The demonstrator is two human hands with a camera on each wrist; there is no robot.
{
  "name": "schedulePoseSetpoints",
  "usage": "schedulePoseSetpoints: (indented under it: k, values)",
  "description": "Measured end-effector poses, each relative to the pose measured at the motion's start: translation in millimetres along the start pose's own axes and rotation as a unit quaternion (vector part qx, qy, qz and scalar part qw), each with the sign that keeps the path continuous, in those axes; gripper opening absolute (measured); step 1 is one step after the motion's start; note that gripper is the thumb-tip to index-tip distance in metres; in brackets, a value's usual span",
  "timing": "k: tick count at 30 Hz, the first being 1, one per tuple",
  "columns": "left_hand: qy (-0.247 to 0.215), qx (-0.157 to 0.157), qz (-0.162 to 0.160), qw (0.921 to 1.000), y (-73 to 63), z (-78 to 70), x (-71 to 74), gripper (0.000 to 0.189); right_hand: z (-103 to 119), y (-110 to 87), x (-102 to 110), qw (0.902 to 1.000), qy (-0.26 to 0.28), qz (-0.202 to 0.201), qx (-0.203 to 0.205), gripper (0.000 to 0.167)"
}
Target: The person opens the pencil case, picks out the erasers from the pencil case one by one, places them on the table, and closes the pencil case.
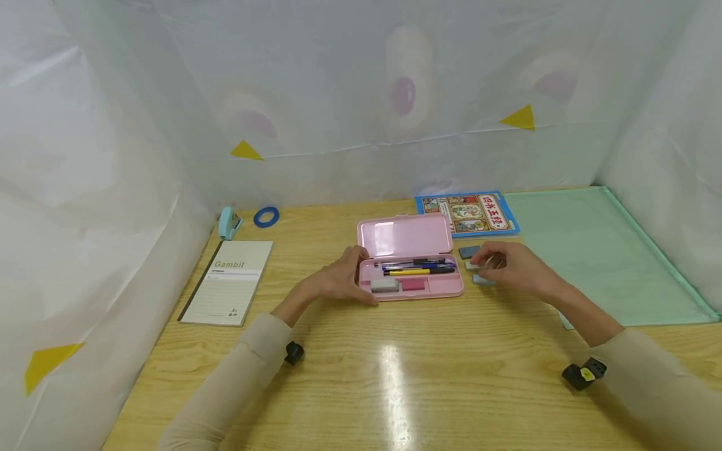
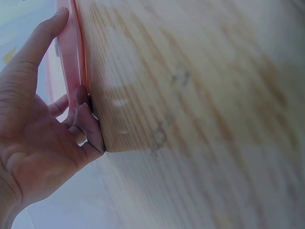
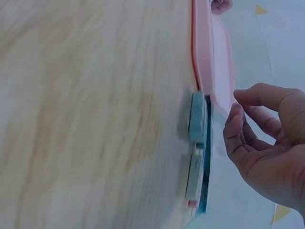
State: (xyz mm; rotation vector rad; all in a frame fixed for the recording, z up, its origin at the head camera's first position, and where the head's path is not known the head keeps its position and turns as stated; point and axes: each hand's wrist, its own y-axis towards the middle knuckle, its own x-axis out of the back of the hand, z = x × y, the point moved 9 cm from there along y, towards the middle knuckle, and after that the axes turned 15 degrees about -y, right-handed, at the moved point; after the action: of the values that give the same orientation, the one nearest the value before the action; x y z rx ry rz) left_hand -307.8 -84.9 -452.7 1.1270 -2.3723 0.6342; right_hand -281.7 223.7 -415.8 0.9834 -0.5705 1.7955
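Note:
A pink pencil case [image 1: 445,288] lies with its lid up. Several pens [image 1: 414,265] are in its rear compartment; a whitish eraser [image 1: 385,285] and a pink eraser [image 1: 413,284] sit in front. My left hand [image 1: 341,275] grips the case's left end, thumb at the front edge and fingers behind. Just right of the case are a dark blue eraser [image 1: 468,252], a white eraser [image 3: 194,174] and a light blue eraser [image 3: 197,117]. Over these hovers my right hand [image 1: 516,268], fingers loosely bent, with nothing between thumb and forefinger in the right wrist view.
A book with a blue border [image 1: 467,214] lies behind the case. On the right is a green translucent mat [image 1: 609,257]. At the left are a notebook [image 1: 228,288], a light blue stapler [image 1: 229,223] and a blue tape roll [image 1: 266,217]. White sheeting encloses the table.

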Motion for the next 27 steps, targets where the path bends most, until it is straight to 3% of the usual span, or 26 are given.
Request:
schedulePoseSetpoints:
  k: [10,16,27]
  values:
    - [-0.007,-0.004,0.005,1.0,1.0,-1.8,1.0,0.098,47.8,19.3,-30.9,0.9976,0.021,0.037,0.055,0.02]
    - [-0.009,-0.005,0.004,0.9999,1.3,-2.6,1.8,0.098,71.7,27.6,-50.7,0.9946,-0.005,0.066,0.081,0.023]
    - [-0.005,-0.004,0.009,0.9999,1.1,1.8,-1.4,0.096,81.4,27.0,-68.3,0.9904,-0.014,0.106,0.087,0.024]
